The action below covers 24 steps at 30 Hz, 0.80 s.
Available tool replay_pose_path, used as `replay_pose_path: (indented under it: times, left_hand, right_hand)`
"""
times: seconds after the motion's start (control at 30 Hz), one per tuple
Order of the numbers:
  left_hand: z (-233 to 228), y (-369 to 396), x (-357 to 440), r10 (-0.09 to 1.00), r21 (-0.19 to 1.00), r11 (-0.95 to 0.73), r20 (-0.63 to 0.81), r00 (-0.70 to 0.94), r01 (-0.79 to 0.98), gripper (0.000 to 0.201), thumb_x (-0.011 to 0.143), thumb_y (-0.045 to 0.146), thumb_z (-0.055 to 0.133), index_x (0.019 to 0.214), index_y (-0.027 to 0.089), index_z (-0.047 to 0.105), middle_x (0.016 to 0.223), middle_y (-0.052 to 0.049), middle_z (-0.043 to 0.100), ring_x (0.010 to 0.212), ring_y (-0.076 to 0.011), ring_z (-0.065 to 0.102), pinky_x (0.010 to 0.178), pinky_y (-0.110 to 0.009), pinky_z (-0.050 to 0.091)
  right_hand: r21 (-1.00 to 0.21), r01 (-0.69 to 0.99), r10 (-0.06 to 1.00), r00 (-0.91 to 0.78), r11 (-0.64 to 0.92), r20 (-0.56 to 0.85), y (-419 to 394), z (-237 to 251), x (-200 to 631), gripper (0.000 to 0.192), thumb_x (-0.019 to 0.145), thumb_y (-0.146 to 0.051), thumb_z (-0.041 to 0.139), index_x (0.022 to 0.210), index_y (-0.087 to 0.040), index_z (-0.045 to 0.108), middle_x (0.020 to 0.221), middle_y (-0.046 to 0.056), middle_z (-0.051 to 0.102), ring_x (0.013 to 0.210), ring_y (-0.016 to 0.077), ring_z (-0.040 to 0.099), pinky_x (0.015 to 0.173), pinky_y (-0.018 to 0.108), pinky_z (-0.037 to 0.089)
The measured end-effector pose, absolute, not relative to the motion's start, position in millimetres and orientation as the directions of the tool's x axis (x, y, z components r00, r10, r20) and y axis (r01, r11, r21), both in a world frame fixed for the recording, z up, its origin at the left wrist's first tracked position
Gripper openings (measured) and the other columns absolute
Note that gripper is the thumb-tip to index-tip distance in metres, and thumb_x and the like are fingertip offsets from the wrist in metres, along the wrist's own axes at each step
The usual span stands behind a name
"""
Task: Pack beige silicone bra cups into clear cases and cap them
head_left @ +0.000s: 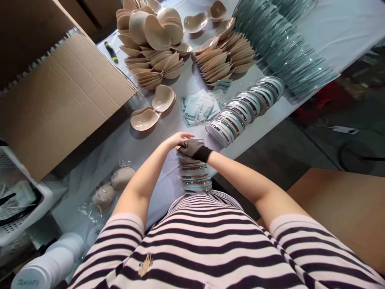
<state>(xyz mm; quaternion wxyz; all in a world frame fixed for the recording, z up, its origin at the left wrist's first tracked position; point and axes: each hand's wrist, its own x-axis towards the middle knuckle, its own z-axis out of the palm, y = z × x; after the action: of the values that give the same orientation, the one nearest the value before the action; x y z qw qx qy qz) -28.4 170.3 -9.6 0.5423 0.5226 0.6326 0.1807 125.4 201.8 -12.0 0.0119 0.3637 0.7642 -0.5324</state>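
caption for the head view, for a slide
Bare left hand and gloved right hand meet at a row of round cases near beige cups.

The left hand (177, 140), bare, meets the right hand (190, 148), in a dark glove (198, 151), at the far end of a stack of cases (195, 173) near the striped shirt (207, 241). Beyond them I see sachets (194, 109) scattered on the table (355, 18), a row of cases (240, 109) to their right, paired cups (144, 119) to their left, and a carton (64, 96) farther left.
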Motion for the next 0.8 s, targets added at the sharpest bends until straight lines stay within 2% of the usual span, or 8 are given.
replay_pose_path:
  times: [0.1, 0.13, 0.2, 0.27, 0.47, 0.53, 0.67, 0.8]
  left_hand:
    - [-18, 137, -1, 0.973, 0.703, 0.229, -0.181, -0.143, 0.673, 0.04, 0.087, 0.034, 0.059, 0.125, 0.022, 0.068, 0.122, -0.008, 0.067, 0.116, -0.0247, 0.059, 0.106, -0.039, 0.041]
    - [-20, 128, 7, 0.971, 0.654, 0.233, -0.12, -0.206, 0.72, 0.04, 0.089, 0.034, 0.058, 0.126, 0.023, 0.067, 0.122, -0.009, 0.066, 0.117, -0.025, 0.058, 0.107, -0.04, 0.039]
    - [-22, 116, 19, 0.959, 0.584, 0.267, -0.085, -0.269, 0.767, 0.037, 0.09, 0.034, 0.058, 0.125, 0.025, 0.066, 0.119, -0.008, 0.066, 0.114, -0.0251, 0.058, 0.106, -0.041, 0.038]
    - [-22, 114, 20, 0.959, 0.546, 0.276, -0.102, -0.264, 0.791, 0.035, 0.091, 0.035, 0.058, 0.124, 0.026, 0.066, 0.117, -0.008, 0.066, 0.113, -0.0248, 0.057, 0.104, -0.041, 0.039]
    - [-17, 126, -8, 0.957, 0.566, 0.238, -0.274, -0.092, 0.789, 0.033, 0.095, 0.04, 0.052, 0.122, 0.03, 0.068, 0.118, -0.003, 0.068, 0.111, -0.0223, 0.058, 0.1, -0.036, 0.042]
    - [-16, 129, -15, 0.95, 0.596, 0.227, -0.311, -0.04, 0.77, 0.034, 0.096, 0.04, 0.05, 0.123, 0.029, 0.068, 0.118, -0.003, 0.069, 0.111, -0.0213, 0.059, 0.1, -0.035, 0.042]
    - [-13, 135, -18, 0.93, 0.633, 0.255, -0.367, -0.006, 0.731, 0.037, 0.094, 0.042, 0.052, 0.122, 0.025, 0.07, 0.117, -0.004, 0.07, 0.11, -0.021, 0.061, 0.099, -0.033, 0.045]
    - [-6, 146, -19, 0.89, 0.625, 0.323, -0.456, -0.004, 0.711, 0.037, 0.089, 0.043, 0.06, 0.117, 0.024, 0.073, 0.115, -0.004, 0.071, 0.106, -0.0214, 0.063, 0.093, -0.029, 0.048]
  right_hand:
    - [-0.755, 0.655, 0.633, -0.57, -0.035, -0.524, 210, -31, 187, 0.026, 0.099, -0.028, 0.045, 0.109, -0.014, 0.065, 0.091, 0.008, 0.07, 0.087, 0.0186, 0.065, 0.081, 0.03, 0.053]
    - [-0.721, 0.674, 0.586, -0.524, -0.159, -0.618, 210, -40, 205, 0.026, 0.097, -0.024, 0.045, 0.114, -0.015, 0.062, 0.083, 0.006, 0.069, 0.076, 0.0161, 0.064, 0.073, 0.028, 0.054]
    - [-0.628, 0.688, 0.382, -0.505, -0.363, -0.774, 205, -58, 228, 0.032, 0.092, -0.018, 0.049, 0.122, -0.017, 0.058, 0.071, 0.001, 0.065, 0.061, 0.0129, 0.061, 0.062, 0.024, 0.053]
    - [-0.596, 0.678, 0.223, -0.56, -0.43, -0.798, 199, -74, 232, 0.035, 0.086, -0.015, 0.055, 0.121, -0.018, 0.058, 0.066, -0.001, 0.063, 0.058, 0.0121, 0.06, 0.058, 0.022, 0.053]
    - [-0.62, 0.747, 0.114, -0.612, -0.241, -0.782, 208, -79, 225, 0.006, 0.08, -0.013, 0.057, 0.084, -0.015, 0.061, 0.056, -0.001, 0.06, 0.048, 0.0111, 0.057, 0.049, 0.021, 0.047]
    - [-0.652, 0.73, 0.115, -0.644, -0.206, -0.757, 212, -70, 232, 0.007, 0.081, -0.016, 0.055, 0.075, -0.015, 0.059, 0.053, -0.001, 0.057, 0.045, 0.0107, 0.055, 0.047, 0.021, 0.043]
    - [-0.703, 0.707, 0.228, -0.673, -0.08, -0.703, 204, -38, 231, 0.024, 0.089, -0.026, 0.048, 0.071, -0.015, 0.06, 0.05, 0.0, 0.054, 0.043, 0.0113, 0.053, 0.047, 0.022, 0.04]
    - [-0.621, 0.717, 0.39, -0.695, 0.316, -0.604, 179, 4, 180, 0.022, 0.091, -0.03, 0.055, 0.086, -0.013, 0.068, 0.084, 0.012, 0.072, 0.082, 0.0211, 0.068, 0.072, 0.027, 0.049]
